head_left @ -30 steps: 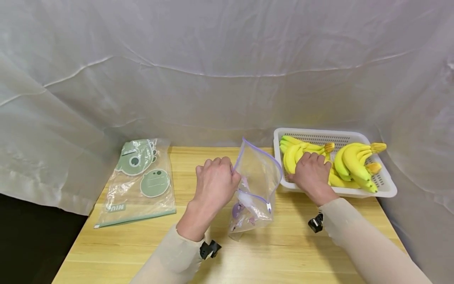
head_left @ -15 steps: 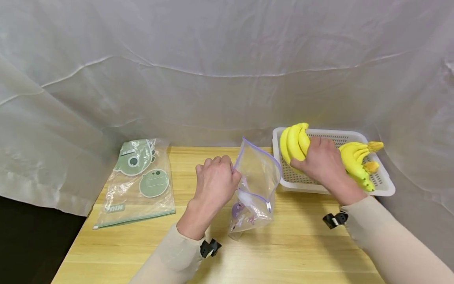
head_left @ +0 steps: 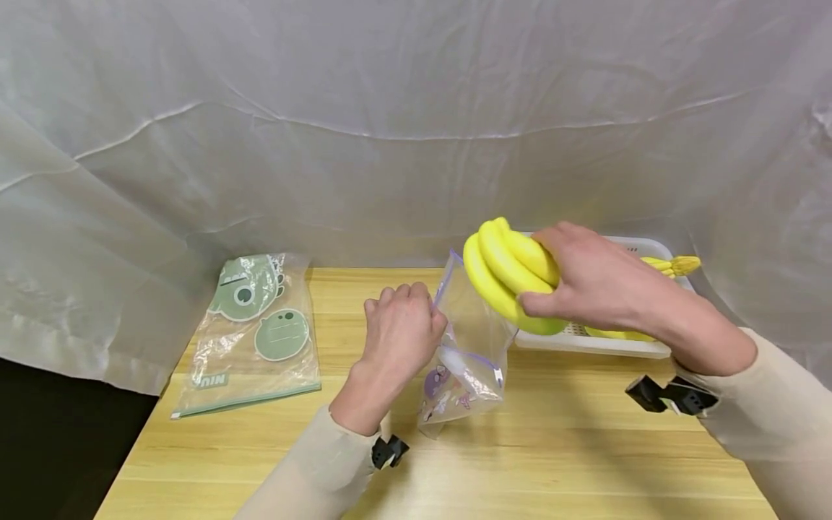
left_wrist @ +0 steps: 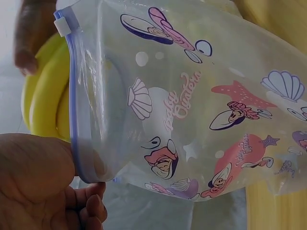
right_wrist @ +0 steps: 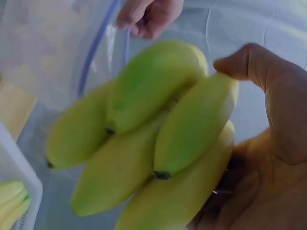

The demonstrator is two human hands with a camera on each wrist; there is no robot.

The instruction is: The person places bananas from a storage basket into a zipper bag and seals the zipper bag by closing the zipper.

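Note:
A bunch of bananas, yellow with green tips, is gripped in my right hand at the mouth of a clear zip bag. The right wrist view shows the thumb pressed against one banana of that bunch. My left hand pinches the purple-edged rim of the zip bag, which stands with its mouth spread. Pink and purple shell prints cover the bag in the left wrist view, where the bunch shows beyond the rim. The bananas overlap the far part of the bag's mouth in the head view.
A white slotted basket at the back right holds more bananas. Flat on the left of the wooden table lies a second zip bag with green animal prints. A grey sheet hangs behind and along the sides.
My right hand has lifted the bunch of bananas out of the basket and carried it left to the bag's mouth. The left hand stays at the rim, barely shifted.

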